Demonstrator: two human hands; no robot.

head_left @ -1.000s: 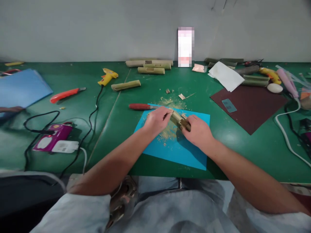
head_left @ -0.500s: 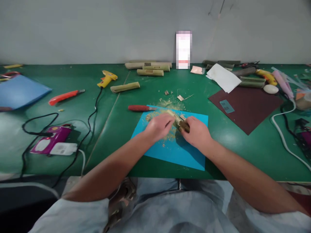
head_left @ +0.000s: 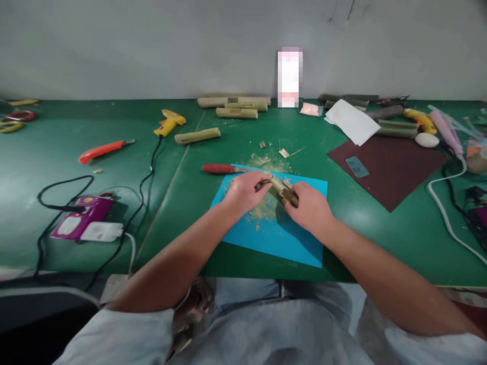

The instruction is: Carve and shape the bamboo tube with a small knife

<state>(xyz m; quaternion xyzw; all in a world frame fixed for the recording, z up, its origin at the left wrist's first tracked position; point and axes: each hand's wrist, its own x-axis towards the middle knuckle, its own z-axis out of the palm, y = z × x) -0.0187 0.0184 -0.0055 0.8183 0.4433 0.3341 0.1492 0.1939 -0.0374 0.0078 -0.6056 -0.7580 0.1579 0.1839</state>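
My right hand [head_left: 310, 205] is wrapped round the near end of a short bamboo tube [head_left: 279, 188], which has a notch cut in its side. Pinched in the fingers of my left hand [head_left: 245, 191] is a small dark piece [head_left: 262, 184] that looks like folded sandpaper, up against the tube's far end. Both hands are over a blue sheet [head_left: 292, 248], strewn with pale bamboo dust and chips [head_left: 262, 210]. A red-handled knife [head_left: 218, 169] lies at the sheet's far left corner, its tip near my left hand.
Several cut bamboo tubes [head_left: 236, 113] lie along the wall. To the left are a yellow glue gun [head_left: 169, 123], a red utility knife [head_left: 102, 151] and a purple power strip [head_left: 81, 218] with cables. A brown sheet [head_left: 391, 172] and white paper [head_left: 352, 121] lie on the right.
My left hand has turned and shifted slightly along the tube, showing more of the dark piece. The blue folder at the far left has gone from view, uncovering scissors there.
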